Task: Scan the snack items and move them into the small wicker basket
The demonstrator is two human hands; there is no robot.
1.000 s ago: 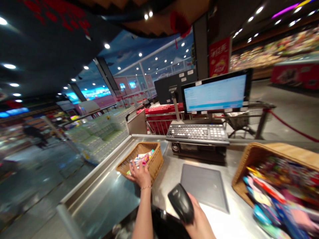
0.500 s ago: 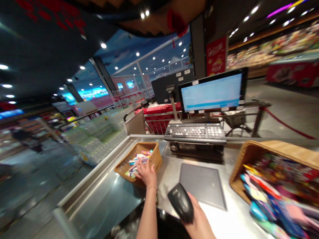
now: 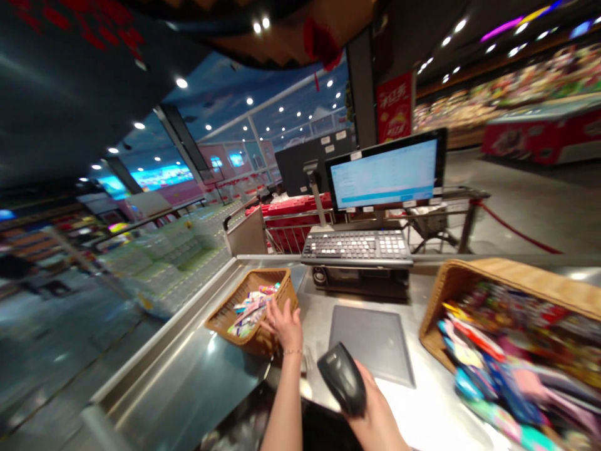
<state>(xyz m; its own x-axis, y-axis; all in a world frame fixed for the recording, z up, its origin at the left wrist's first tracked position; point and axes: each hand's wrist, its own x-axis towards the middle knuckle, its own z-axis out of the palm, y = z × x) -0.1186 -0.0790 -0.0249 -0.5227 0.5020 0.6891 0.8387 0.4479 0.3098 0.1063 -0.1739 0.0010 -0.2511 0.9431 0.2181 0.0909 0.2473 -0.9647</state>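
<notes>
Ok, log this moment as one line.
left hand: open at small wicker basket; basket contents: colourful packets; right hand: holding black handheld scanner; monitor: lit

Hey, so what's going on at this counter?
A person's right hand holds a black handheld device, likely a scanner, over the metal counter. The left hand, open, is at the edge of a small wicker basket of colorful packets; whether it touches is unclear. A larger basket of goods stands at the right, and the monitor behind the keyboard is lit.
</notes>
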